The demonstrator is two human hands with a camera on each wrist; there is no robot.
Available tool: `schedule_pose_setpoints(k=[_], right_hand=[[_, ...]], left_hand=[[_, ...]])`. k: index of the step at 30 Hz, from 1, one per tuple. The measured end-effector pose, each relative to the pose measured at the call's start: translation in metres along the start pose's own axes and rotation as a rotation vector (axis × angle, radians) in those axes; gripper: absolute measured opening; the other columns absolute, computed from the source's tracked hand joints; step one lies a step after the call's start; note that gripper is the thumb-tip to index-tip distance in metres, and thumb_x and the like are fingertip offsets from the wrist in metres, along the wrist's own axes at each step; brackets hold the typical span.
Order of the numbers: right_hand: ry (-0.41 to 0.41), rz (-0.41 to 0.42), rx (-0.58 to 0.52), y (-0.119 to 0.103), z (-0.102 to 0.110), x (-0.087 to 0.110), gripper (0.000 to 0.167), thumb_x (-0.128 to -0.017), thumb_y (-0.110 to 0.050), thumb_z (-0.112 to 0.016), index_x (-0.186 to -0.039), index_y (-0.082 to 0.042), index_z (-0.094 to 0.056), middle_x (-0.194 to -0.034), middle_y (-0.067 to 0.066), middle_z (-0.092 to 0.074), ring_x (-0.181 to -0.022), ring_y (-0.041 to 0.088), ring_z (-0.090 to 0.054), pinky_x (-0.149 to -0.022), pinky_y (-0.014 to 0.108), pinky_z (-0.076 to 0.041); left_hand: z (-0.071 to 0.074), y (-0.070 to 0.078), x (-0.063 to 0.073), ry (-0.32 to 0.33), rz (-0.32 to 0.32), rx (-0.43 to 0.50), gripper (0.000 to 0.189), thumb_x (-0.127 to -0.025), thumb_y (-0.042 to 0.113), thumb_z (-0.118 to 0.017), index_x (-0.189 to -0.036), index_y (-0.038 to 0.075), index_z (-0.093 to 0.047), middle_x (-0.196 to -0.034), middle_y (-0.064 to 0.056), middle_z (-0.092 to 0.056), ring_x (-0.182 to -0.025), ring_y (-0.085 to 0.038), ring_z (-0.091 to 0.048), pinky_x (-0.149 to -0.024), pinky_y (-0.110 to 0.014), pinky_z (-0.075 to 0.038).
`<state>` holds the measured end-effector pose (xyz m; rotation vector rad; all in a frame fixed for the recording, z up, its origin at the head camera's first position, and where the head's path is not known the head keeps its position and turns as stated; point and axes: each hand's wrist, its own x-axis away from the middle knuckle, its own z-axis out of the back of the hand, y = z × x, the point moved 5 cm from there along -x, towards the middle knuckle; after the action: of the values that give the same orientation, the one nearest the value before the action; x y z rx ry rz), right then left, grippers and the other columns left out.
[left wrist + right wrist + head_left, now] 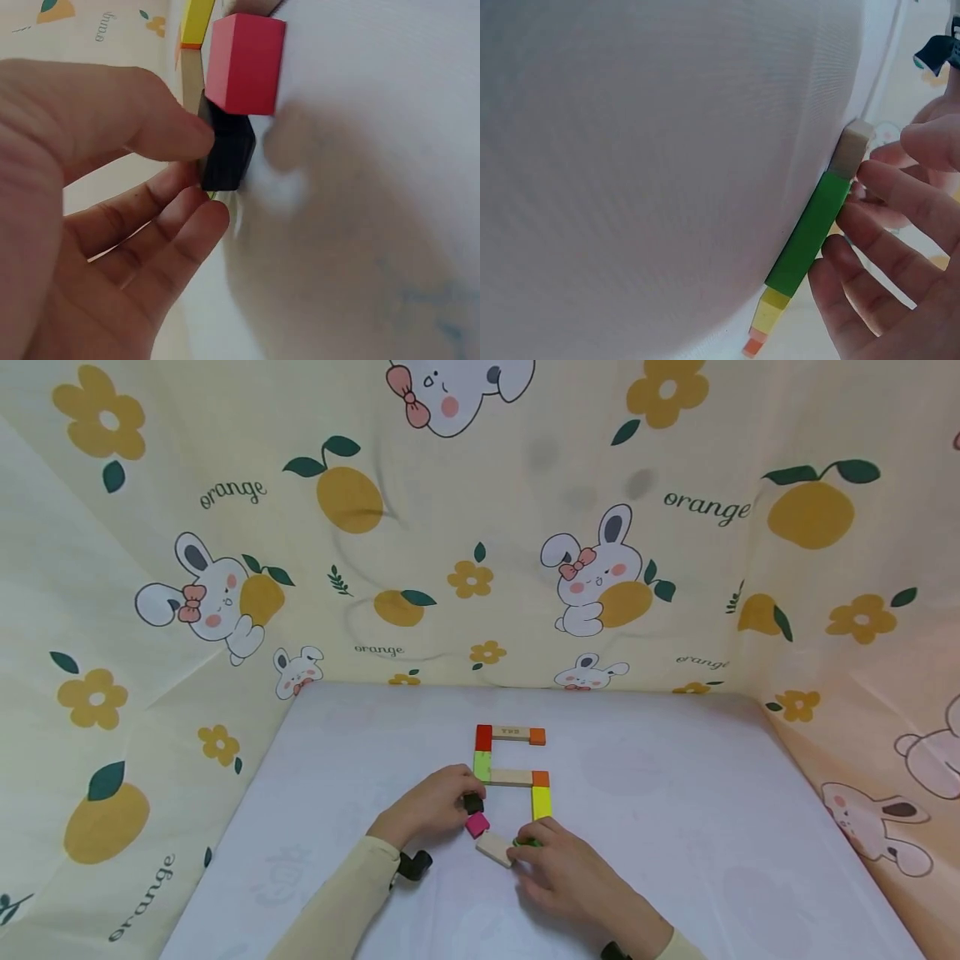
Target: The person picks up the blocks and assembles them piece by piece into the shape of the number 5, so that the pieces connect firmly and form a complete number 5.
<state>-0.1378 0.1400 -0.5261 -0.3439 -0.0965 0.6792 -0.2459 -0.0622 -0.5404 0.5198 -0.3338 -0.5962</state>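
Note:
In the head view my left hand (435, 806) pinches a black block (473, 802) between thumb and fingers at the left of a block outline. Touching this block's end is a pink block (255, 67), seen close in the left wrist view. My right hand (570, 872) lies at the lower right, its fingertips along the side of a green block (810, 236). The thumb stands off that block in the right wrist view. A plain wooden block (494, 848) lies slanted between the pink and green blocks. Above the green one runs a yellow block (542, 802).
Further up stand a light green block (482, 765), a red block (483, 737), a lettered wooden block (511, 732) and an orange block (537, 737). Another wooden block (512, 777) joins the middle to a second orange block (541, 778). A white cloth (675, 827) covers the table.

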Motion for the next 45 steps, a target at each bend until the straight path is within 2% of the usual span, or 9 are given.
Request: schedule_pose_setpoints(k=[7,15,21,25,28,32,36,41,45], right_hand=[[-0.007,-0.013,-0.013,0.002,-0.002,0.0,0.027,-0.097,-0.03,-0.08,-0.122,-0.022,-0.083,-0.123,-0.004,-0.066,-0.115,0.016,-0.057,-0.097,0.039,-0.057],[0.05,-0.041,-0.011,0.009,0.007,0.005,0.022,-0.096,-0.024,-0.079,-0.117,-0.023,-0.082,-0.123,-0.005,-0.066,-0.118,0.016,-0.057,-0.098,0.041,-0.058],[0.079,-0.017,-0.01,0.013,0.008,0.008,0.024,-0.096,-0.022,-0.078,-0.119,-0.02,-0.082,-0.125,-0.003,-0.066,-0.119,0.018,-0.058,-0.099,0.041,-0.058],[0.103,0.003,-0.012,0.012,0.011,0.007,0.023,-0.095,-0.021,-0.079,-0.118,-0.019,-0.082,-0.125,-0.003,-0.066,-0.119,0.018,-0.058,-0.098,0.042,-0.058],[0.124,0.015,-0.008,0.011,0.011,0.006,0.022,-0.094,-0.021,-0.08,-0.116,-0.019,-0.083,-0.125,-0.003,-0.066,-0.12,0.017,-0.058,-0.098,0.041,-0.058],[0.146,0.076,-0.007,0.005,0.008,0.004,0.022,-0.093,-0.02,-0.08,-0.115,-0.02,-0.083,-0.124,0.0,-0.066,-0.119,0.019,-0.058,-0.096,0.04,-0.058],[0.113,0.115,0.023,0.001,0.002,0.002,0.025,-0.095,-0.021,-0.08,-0.119,-0.018,-0.084,-0.122,0.001,-0.067,-0.116,0.02,-0.057,-0.094,0.038,-0.058],[0.046,0.085,0.031,0.003,-0.002,0.002,0.028,-0.098,-0.026,-0.078,-0.124,-0.017,-0.083,-0.124,0.0,-0.067,-0.116,0.019,-0.057,-0.097,0.038,-0.056],[0.038,0.083,0.025,0.004,0.0,0.001,0.029,-0.098,-0.026,-0.078,-0.125,-0.017,-0.083,-0.125,0.0,-0.067,-0.117,0.019,-0.056,-0.098,0.038,-0.056]], left_hand=[[0.004,-0.006,0.01,0.025,0.033,0.008,0.039,-0.093,0.006,-0.07,-0.128,0.022,-0.075,-0.129,0.006,-0.064,-0.12,-0.017,-0.058,-0.109,-0.043,-0.052],[0.0,-0.012,0.015,0.023,-0.026,-0.025,0.047,-0.095,0.011,-0.067,-0.139,0.025,-0.073,-0.142,0.003,-0.062,-0.134,-0.021,-0.056,-0.114,-0.046,-0.049],[-0.009,-0.005,0.017,-0.02,-0.077,-0.079,0.058,-0.094,0.008,-0.064,-0.144,0.037,-0.071,-0.144,-0.001,-0.057,-0.132,-0.022,-0.052,-0.11,-0.044,-0.051],[-0.011,0.001,0.019,-0.007,-0.1,-0.12,0.042,-0.101,0.018,-0.068,-0.136,0.04,-0.076,-0.142,-0.003,-0.058,-0.13,-0.022,-0.052,-0.106,-0.04,-0.053],[-0.011,0.006,0.019,0.016,-0.104,-0.125,0.028,-0.105,0.029,-0.072,-0.131,0.037,-0.079,-0.141,-0.004,-0.059,-0.13,-0.022,-0.052,-0.107,-0.039,-0.053],[-0.012,0.01,0.017,0.047,-0.108,-0.128,0.022,-0.105,0.029,-0.075,-0.126,0.029,-0.082,-0.136,-0.002,-0.062,-0.125,-0.02,-0.055,-0.105,-0.035,-0.053],[-0.014,0.009,0.014,0.062,-0.115,-0.14,0.02,-0.104,0.028,-0.078,-0.123,0.027,-0.083,-0.131,0.002,-0.063,-0.119,-0.016,-0.055,-0.102,-0.031,-0.053],[-0.017,0.007,0.011,0.066,-0.127,-0.149,0.019,-0.103,0.029,-0.078,-0.122,0.028,-0.083,-0.13,0.003,-0.064,-0.116,-0.015,-0.055,-0.1,-0.029,-0.053],[-0.017,0.006,0.011,0.076,-0.133,-0.147,0.016,-0.103,0.028,-0.079,-0.118,0.028,-0.084,-0.128,0.004,-0.064,-0.114,-0.015,-0.055,-0.099,-0.03,-0.053]])
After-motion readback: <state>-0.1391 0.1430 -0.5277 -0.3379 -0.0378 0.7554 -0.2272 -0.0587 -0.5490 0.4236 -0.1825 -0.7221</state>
